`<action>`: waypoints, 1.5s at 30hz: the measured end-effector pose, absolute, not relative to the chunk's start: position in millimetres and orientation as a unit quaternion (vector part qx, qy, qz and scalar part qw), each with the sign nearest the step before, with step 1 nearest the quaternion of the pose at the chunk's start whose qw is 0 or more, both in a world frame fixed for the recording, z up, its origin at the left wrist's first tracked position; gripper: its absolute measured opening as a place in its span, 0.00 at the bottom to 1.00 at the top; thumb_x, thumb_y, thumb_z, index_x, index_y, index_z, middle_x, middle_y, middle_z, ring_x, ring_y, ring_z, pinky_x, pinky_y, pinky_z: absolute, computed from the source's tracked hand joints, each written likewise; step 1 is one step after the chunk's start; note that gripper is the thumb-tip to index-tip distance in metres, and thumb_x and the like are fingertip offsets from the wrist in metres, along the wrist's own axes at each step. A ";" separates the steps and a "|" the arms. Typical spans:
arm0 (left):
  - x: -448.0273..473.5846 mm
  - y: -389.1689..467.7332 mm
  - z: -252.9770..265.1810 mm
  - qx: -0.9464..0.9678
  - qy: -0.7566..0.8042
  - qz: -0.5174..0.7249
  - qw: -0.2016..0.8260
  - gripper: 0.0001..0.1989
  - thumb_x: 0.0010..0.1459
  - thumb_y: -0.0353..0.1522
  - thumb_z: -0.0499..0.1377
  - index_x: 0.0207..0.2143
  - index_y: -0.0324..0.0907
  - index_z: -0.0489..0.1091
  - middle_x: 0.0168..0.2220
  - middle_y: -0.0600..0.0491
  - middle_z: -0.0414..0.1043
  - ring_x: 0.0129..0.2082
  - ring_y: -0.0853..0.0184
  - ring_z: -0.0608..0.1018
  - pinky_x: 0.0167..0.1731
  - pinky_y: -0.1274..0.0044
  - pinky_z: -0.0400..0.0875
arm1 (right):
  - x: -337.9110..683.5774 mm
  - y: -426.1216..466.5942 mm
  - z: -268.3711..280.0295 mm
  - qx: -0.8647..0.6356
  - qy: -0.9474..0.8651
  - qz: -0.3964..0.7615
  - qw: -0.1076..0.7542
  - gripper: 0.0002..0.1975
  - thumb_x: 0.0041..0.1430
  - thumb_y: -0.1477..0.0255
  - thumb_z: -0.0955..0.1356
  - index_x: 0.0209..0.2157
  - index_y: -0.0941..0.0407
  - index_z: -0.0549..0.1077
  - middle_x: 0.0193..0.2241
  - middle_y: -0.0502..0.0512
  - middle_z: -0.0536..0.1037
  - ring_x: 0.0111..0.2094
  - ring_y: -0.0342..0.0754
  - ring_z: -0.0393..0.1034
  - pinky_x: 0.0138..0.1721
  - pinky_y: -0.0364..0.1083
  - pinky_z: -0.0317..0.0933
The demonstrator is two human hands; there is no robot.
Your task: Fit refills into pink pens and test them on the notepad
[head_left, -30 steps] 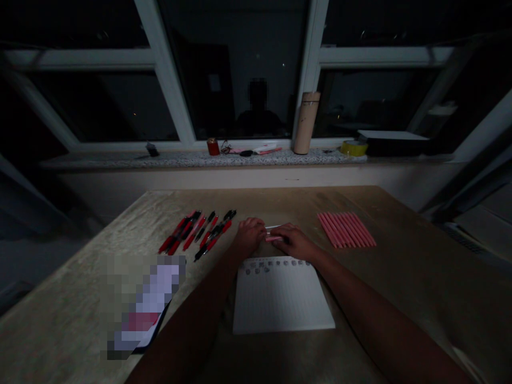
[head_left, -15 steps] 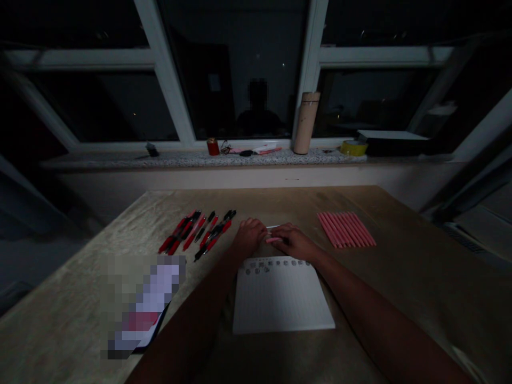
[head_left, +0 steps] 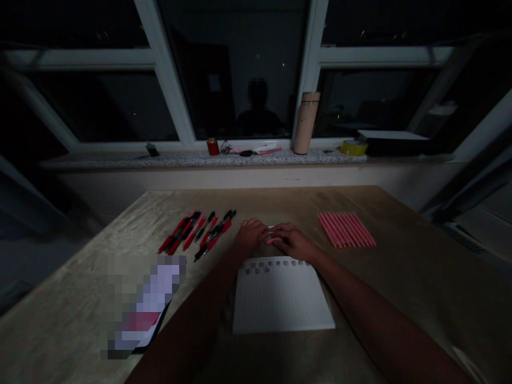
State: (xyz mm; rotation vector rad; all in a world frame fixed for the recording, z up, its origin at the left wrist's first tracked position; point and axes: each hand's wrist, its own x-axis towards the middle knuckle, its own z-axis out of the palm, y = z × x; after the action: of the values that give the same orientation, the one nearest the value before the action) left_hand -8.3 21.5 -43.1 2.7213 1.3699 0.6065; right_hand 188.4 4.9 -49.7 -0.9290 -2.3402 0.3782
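Just beyond the top edge of the notepad, my left hand (head_left: 251, 236) and my right hand (head_left: 295, 241) face each other with curled fingers. A short, slim pink piece (head_left: 273, 241) shows between them, at the fingertips of my right hand; its exact kind is too dark to tell. The fingers of my left hand are closed, and what they pinch is hidden. Behind the fingers a small whitish thing (head_left: 271, 228) peeks out. The lined notepad (head_left: 284, 298) lies below my wrists, with small round drawn marks along its top rows.
Red and black pens (head_left: 196, 234) lie in slanted rows to the left. A row of pink pens or sticks (head_left: 346, 230) lies to the right. A phone (head_left: 150, 304), partly blurred out, rests at the front left. On the windowsill stand a tumbler (head_left: 306, 122) and yellow tape (head_left: 353, 148).
Both hands stay in nearly the same place, with slight finger movement. The pink piece has tilted a little, and less of the whitish thing behind the fingers shows.
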 end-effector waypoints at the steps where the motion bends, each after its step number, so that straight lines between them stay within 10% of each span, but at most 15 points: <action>1: -8.5 21.6 -43.0 0.877 0.440 0.193 0.017 0.12 0.60 0.38 0.53 0.38 0.42 0.72 0.37 0.51 0.72 0.41 0.64 0.69 0.43 0.70 0.56 | 188.2 4.9 -49.5 -0.345 -0.878 0.144 0.299 0.11 0.59 0.69 0.65 0.43 0.49 0.76 0.44 0.55 0.73 0.46 0.50 0.64 0.48 0.51 0.56; 45: -13.5 22.6 -45.8 0.866 0.426 0.261 -0.021 0.11 0.60 0.38 0.53 0.35 0.43 0.73 0.34 0.53 0.75 0.37 0.65 0.71 0.42 0.70 0.56 | 188.8 8.3 -54.5 -0.431 -0.841 0.112 0.307 0.10 0.55 0.66 0.68 0.38 0.56 0.74 0.33 0.55 0.75 0.38 0.49 0.65 0.40 0.46 0.56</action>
State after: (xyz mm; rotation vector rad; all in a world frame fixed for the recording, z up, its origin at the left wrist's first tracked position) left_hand -13.5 22.6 -45.8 2.7587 1.3563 0.8308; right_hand 188.8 8.3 -54.5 -1.1391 -2.2252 0.2961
